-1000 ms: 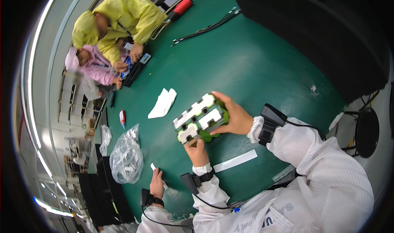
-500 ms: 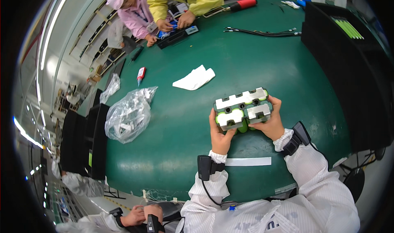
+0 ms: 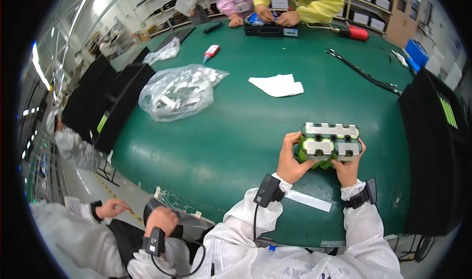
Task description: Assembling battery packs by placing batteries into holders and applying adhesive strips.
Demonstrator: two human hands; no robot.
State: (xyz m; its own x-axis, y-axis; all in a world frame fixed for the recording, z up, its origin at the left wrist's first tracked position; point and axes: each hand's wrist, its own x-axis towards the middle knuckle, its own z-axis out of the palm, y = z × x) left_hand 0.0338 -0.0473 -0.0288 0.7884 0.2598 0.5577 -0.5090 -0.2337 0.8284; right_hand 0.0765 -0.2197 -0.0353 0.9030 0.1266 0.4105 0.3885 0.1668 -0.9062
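Note:
A battery pack [image 3: 330, 142] of green cylindrical cells, with silver metal plates across its top and dark holders around the cells, is held between my two hands over the near right part of the table. My left hand [image 3: 293, 162] grips its left end, with the thumb along the near side. My right hand [image 3: 350, 170] is closed on the right end, its fingers partly hidden behind the pack. Between my forearms a white strip [image 3: 309, 200] lies flat on the green table [image 3: 236, 136]. Black devices are strapped to both my wrists.
Left stands a clear bag [image 3: 179, 93] of silvery pieces, near a black bin [image 3: 123, 107]. A white cloth [image 3: 278, 85], red bottle [image 3: 211, 53] and black cables [image 3: 364, 72] lie farther off. A black rack [image 3: 432, 151] borders the right. Co-workers' hands [image 3: 276, 17] work opposite; another person's hands [image 3: 162, 220] are lower left.
My view has turned, so the table and its things appear shifted and rotated. The battery pack stays in both hands and now looks more level in the picture.

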